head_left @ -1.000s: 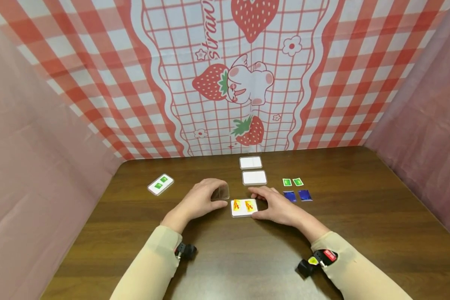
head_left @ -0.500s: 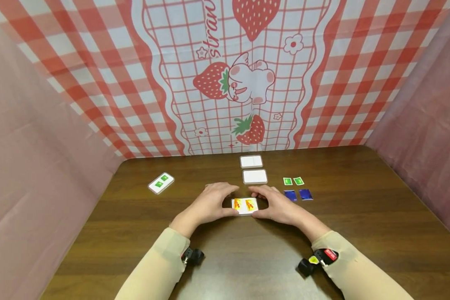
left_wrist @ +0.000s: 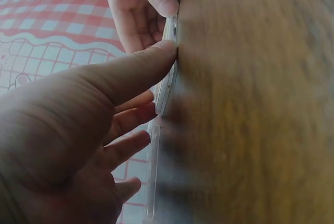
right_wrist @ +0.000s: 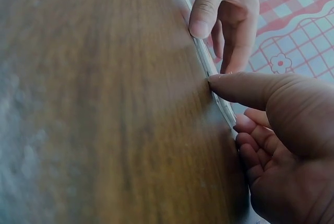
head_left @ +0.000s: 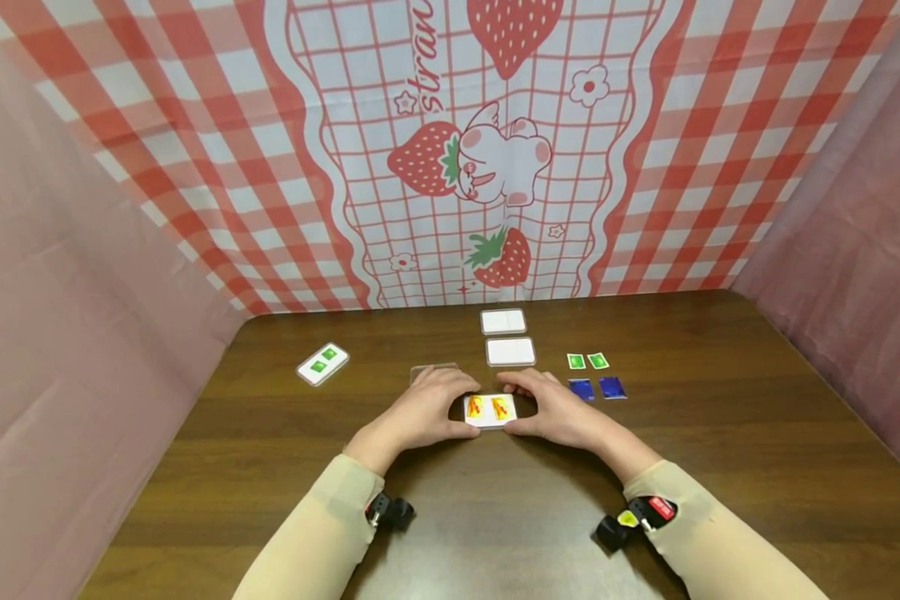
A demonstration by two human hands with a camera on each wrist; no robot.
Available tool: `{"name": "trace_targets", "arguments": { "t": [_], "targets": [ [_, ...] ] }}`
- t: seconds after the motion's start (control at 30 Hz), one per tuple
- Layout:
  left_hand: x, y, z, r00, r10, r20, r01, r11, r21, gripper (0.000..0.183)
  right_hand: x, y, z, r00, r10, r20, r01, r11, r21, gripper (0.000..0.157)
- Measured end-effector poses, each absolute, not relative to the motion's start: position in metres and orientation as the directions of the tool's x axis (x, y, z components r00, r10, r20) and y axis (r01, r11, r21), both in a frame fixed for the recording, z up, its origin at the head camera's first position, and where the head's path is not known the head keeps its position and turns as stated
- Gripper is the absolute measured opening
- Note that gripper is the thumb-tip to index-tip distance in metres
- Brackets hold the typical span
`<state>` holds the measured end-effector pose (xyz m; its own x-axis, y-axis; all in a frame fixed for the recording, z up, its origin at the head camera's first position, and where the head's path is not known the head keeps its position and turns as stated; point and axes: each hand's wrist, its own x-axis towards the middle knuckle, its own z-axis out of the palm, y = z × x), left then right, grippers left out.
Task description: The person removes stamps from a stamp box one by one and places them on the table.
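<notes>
Far L of head view, pink cloth [head_left: 82, 292] runs out of frame, cut off. Mid-L: green-pic card [head_left: 322, 364], lying slanted on the table [head_left: 465, 517], its pics too small to read. L of ctr: L hand [head_left: 429, 406], sleeve cut off at bottom edge; thumb on near edge of orange-pic card [head_left: 489, 410], fingers round its L end, so clamped on it, tho fingertips are mostly hidden here & show only in L wrist view. Behind those knuckles, a clear flat piece [head_left: 435, 366], mostly covered, just an edge visible. Orange-pic card sits lower ctr btwn both hands, ends partly covered; wrist views catch it edge-on, blurry. Above: two white cards [head_left: 510, 351], faint detail unreadable. R of ctr: R hand [head_left: 551, 408], thumb & curled fingers clamped on card's R end, some fingers hidden. Beyond: two green squares [head_left: 576, 362], then two blue squares [head_left: 612, 387], too dark to make out.
</notes>
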<state>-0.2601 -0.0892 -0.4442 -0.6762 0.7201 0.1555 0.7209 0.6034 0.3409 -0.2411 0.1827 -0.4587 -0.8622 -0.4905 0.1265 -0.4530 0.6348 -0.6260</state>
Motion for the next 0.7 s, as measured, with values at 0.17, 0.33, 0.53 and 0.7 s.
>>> {"name": "trace_targets", "arguments": {
  "t": [0.17,0.33,0.53,0.7],
  "targets": [
    [-0.259,-0.088,-0.442,-0.691,0.711,0.133,0.705,0.620,0.344,0.056,-0.241,0.183,-0.459,-0.861,-0.494,0.122,-0.457,0.643,-0.615,0.071],
    [-0.261,-0.090,-0.448,-0.683,0.711,0.164,0.711,0.598,0.369,0.052,-0.243,0.186,-0.459,-0.853,-0.503,0.136,-0.468,0.624,-0.625,0.065],
    [-0.267,-0.093,-0.454,-0.680,0.711,0.181,0.708,0.572,0.414,0.051,-0.249,0.191,-0.466,-0.810,-0.543,0.222,-0.553,0.580,-0.598,0.053],
    [-0.265,-0.091,-0.451,-0.686,0.708,0.168,0.700,0.580,0.418,0.048,-0.242,0.185,-0.452,-0.840,-0.515,0.173,-0.499,0.607,-0.618,0.042]
  ]
}}
